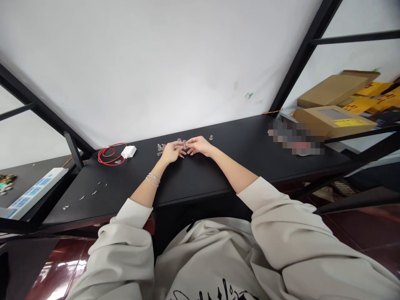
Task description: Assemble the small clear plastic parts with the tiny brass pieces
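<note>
My left hand (172, 152) and my right hand (200, 146) meet over the black table. Their fingertips are pinched together on a small clear piece (184, 145), too small to tell its kind. Beside and behind my left hand lie several small transparent pieces (160, 148), partly covered by the fingers. One more small clear piece with a brownish part (211, 137) stands apart, beyond my right hand.
On the left, a white charger plug (128, 152) sits with a coiled red cable (108, 155). Several tiny light bits (94, 192) are scattered nearer the front. A white power strip (36, 192) is further left; cardboard boxes (336, 118) are at the right, beside a pixelated patch.
</note>
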`<state>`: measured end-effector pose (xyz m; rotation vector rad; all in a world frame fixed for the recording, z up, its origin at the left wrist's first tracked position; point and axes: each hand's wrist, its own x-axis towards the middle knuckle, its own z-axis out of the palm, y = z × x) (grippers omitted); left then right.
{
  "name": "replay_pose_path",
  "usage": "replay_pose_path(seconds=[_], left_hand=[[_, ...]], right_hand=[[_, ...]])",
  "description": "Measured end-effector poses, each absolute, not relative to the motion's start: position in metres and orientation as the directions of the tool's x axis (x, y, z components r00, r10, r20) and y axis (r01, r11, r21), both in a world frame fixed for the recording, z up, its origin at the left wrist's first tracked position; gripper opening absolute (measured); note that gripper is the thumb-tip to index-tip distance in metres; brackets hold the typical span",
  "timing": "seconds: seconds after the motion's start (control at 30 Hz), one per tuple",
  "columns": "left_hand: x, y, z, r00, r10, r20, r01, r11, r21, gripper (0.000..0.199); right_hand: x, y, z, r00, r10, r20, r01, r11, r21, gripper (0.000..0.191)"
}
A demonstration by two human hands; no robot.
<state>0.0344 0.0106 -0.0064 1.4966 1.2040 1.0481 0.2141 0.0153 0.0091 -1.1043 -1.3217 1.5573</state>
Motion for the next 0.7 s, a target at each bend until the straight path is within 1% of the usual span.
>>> replay_pose_path(seconds=[0.2, 0.4, 0.5, 0.7], left_hand=[[0.0337, 0.0112, -0.0067, 0.120, 0.991, 0.065, 0.177, -0.086, 0.980, 0.012], [0.0331, 0.0141, -0.0097, 0.128, 0.989, 0.079, 0.184, -0.102, 0.978, 0.016], [0.0318, 0.0144, -0.0104, 0.130, 0.987, 0.099, 0.267, -0.131, 0.955, 0.018], [0.0254, 0.0147, -0.0099, 0.128, 0.980, 0.155, 0.512, -0.199, 0.835, 0.016]], right_hand=[[0.2135, 0.0161, 0.0062, -0.293, 0.952, -0.092, -0.110, -0.130, -0.985, 0.019], [0.2129, 0.0164, 0.0057, -0.290, 0.953, -0.092, -0.080, -0.120, -0.990, 0.027], [0.2129, 0.0152, 0.0067, -0.296, 0.952, -0.079, -0.038, -0.094, -0.995, 0.029], [0.2135, 0.0128, 0.0085, -0.305, 0.952, -0.036, 0.021, -0.031, -0.999, 0.034]])
